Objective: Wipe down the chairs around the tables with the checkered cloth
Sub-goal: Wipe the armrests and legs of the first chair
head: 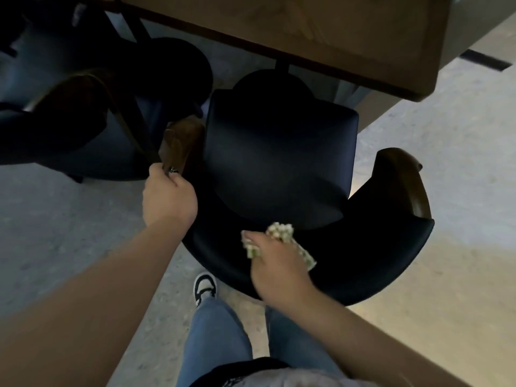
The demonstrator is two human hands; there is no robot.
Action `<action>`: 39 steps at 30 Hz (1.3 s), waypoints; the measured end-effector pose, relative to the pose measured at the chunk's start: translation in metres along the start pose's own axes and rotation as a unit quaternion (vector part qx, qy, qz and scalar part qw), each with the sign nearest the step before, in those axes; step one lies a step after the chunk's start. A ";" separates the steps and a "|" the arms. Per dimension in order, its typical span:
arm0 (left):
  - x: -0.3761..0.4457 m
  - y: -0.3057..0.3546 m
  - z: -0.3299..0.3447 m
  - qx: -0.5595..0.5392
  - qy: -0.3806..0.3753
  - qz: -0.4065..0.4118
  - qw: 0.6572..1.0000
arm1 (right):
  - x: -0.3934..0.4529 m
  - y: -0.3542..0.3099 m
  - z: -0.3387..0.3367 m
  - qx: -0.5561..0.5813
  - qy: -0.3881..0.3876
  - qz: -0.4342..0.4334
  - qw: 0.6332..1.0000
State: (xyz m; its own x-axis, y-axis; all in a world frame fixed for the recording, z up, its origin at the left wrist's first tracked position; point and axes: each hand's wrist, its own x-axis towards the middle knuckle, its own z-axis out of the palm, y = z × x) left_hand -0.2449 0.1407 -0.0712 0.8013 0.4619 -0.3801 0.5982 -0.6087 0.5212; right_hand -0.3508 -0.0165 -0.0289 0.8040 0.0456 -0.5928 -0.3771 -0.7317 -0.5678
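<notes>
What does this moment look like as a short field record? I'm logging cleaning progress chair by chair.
chair being wiped: dark blue armchair with wooden armrests, pulled partly out from the wooden table
cloth: checkered cloth, bunched, pressed on the inner backrest
right hand: grips the cloth
left hand: holds the chair's left armrest
neighbour: second dark chair to the left, close beside
floor: pale speckled floor
</notes>
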 end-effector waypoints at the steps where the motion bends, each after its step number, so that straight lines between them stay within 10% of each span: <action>1: 0.001 -0.001 0.000 -0.001 -0.003 0.002 1.000 | -0.001 -0.012 0.010 0.015 0.028 -0.008 0.999; 12: -0.004 -0.006 -0.001 -0.109 -0.026 0.053 0.992 | 0.001 -0.052 0.059 -0.135 0.269 0.025 0.953; 39: 0.009 -0.034 0.013 -0.358 -0.064 0.191 0.912 | 0.010 -0.024 0.075 -0.168 0.352 -0.115 0.914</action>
State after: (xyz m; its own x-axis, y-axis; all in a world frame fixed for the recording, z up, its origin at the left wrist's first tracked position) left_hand -0.2583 0.1571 -0.1020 0.9719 0.1975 -0.1278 0.1518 -0.1116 0.9821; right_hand -0.3678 0.0523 -0.0642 0.9853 -0.1371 0.1016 -0.0930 -0.9306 -0.3541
